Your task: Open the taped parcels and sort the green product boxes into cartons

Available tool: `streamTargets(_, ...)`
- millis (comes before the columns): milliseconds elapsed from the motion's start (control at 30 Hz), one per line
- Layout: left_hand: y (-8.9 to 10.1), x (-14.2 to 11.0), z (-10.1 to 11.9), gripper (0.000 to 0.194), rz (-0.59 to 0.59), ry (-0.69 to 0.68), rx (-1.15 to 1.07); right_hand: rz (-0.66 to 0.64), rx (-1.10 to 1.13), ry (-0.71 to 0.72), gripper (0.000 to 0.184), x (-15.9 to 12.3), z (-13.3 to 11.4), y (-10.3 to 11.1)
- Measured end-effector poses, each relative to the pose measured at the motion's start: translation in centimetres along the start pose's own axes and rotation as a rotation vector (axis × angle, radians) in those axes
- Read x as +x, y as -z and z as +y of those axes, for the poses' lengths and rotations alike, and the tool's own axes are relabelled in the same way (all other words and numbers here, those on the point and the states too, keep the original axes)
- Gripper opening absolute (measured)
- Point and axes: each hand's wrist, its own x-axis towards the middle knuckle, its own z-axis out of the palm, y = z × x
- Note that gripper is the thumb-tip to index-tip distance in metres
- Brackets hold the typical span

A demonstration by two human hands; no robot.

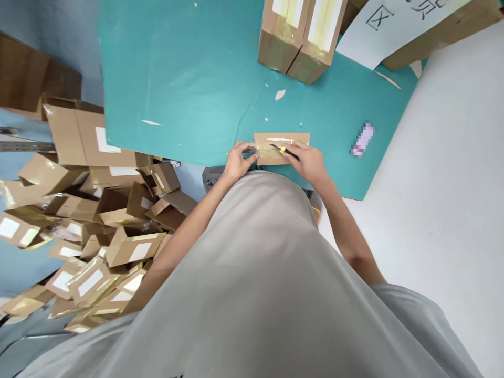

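A small cardboard box, sealed with tape, lies near the front edge of the table. My left hand is at its left end, with thumb and index finger curled against that end. In my right hand is a box cutter with a black and yellow handle. Its dark blade points left and lies over the top of the box, close to the middle seam. The right fingers rest partly on the box's right end and hide that part.
The green tabletop carries paper scraps. Two tall taped cartons stand at the back, beside a white sheet with writing. A blurred pinkish item lies to the right. Opened cartons pile up on the left floor.
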Motion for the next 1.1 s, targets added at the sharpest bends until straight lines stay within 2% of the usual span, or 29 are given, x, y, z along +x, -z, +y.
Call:
streamTargets(67, 0.1, -0.1, 0.1, 0.033, -0.007, -0.003, 0.001, -0.112, -0.098, 0.085, 0.041, 1.2, -1.5, 0.4)
streamTargets(167, 0.1, -0.1, 0.2, 0.035, -0.011, -0.012, 0.0, -0.187, -0.23, 0.132, 0.042, 2.8, -2.7, 0.6)
streamTargets(533, -0.4, 0.1, -0.4, 0.036, -0.002, -0.019, -0.018, -0.214, -0.347, 0.181, 0.048, 5.0, -3.8, 0.3)
streamTargets(767, -0.5, 0.1, -0.4, 0.037, 0.025, -0.027, 0.008, -0.234, -0.292, 0.188, 0.048, 6.2, -4.6, -0.6)
streamTargets(933, -0.7, 0.2, -0.4, 0.036, 0.06, -0.018, 0.053, -0.185, -0.277, 0.195, 0.052, 5.7, -3.0, -1.1)
streamTargets(1100, -0.8, 0.2, -0.5, 0.035, 0.074, -0.017, 0.048, -0.114, -0.282, 0.071, 0.047, 3.5, 2.3, 0.3)
